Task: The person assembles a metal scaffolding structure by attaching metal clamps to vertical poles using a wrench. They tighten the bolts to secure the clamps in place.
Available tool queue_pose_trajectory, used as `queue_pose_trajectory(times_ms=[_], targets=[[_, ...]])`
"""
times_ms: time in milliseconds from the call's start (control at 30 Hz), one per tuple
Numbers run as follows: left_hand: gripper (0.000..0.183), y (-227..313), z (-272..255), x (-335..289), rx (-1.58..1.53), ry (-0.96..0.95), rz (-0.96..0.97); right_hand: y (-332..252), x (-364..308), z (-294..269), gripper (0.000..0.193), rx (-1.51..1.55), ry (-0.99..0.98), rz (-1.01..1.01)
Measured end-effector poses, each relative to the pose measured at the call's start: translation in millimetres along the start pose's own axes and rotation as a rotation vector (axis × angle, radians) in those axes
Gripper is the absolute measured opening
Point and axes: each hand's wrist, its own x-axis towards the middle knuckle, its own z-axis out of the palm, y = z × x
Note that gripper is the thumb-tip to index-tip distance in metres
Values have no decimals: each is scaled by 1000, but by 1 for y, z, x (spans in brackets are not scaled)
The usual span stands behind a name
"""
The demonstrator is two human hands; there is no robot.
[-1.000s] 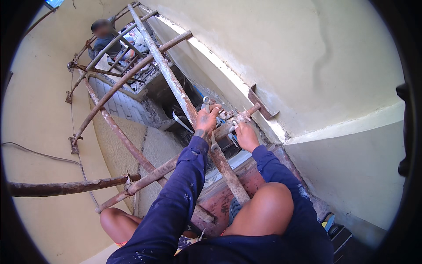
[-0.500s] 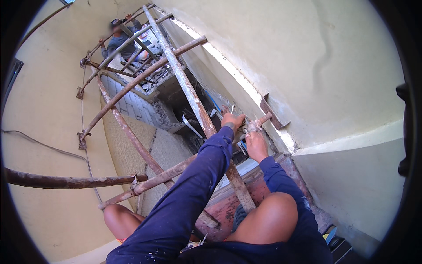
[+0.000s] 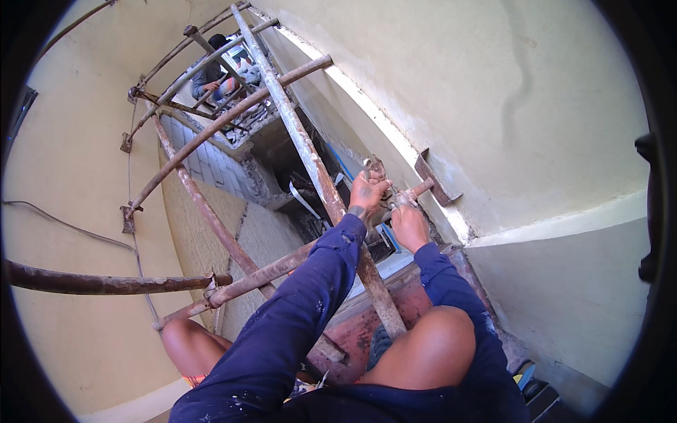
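My left hand (image 3: 368, 192) is closed around a rusty, mortar-crusted scaffold clamp (image 3: 376, 168), which sticks out above the fingers. Just right of it, my right hand (image 3: 410, 227) is closed at the crusted end of a horizontal scaffold pipe (image 3: 423, 187); its fingertips press on a small metal piece there that I cannot make out. This pipe end points toward a metal bracket (image 3: 438, 182) on the right wall. A long sloping scaffold pipe (image 3: 310, 155) passes beside my left wrist.
Further scaffold pipes (image 3: 211, 134) cross on the left, and a dark pipe (image 3: 106, 284) juts in from the left edge. Another person (image 3: 211, 70) sits beyond the frame near rubble. Below lies a deep gap with a broken concrete edge (image 3: 271, 137). A cable (image 3: 84, 227) hangs along the left wall.
My left hand has turned upward and moved slightly away from the pipe end, bringing the clamp into clearer view. My right hand stays at the pipe. The other person has lowered their arms.
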Motion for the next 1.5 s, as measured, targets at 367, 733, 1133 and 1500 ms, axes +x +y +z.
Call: queue_pose_trajectory(times_ms=[367, 733, 1133, 1500], targets=[[23, -24, -13, -12, 21, -170, -12, 19, -2, 15, 32, 200, 30, 32], [24, -37, -18, -7, 357, -127, 77, 23, -9, 23, 23, 404, 184, -3], [24, -33, -10, -20, 232, -197, 122, 21, -9, 20, 31, 530, 154, 96], [18, -41, -23, -12, 75, -379, 8, -18, 32, -33, 45, -89, -32, -145]])
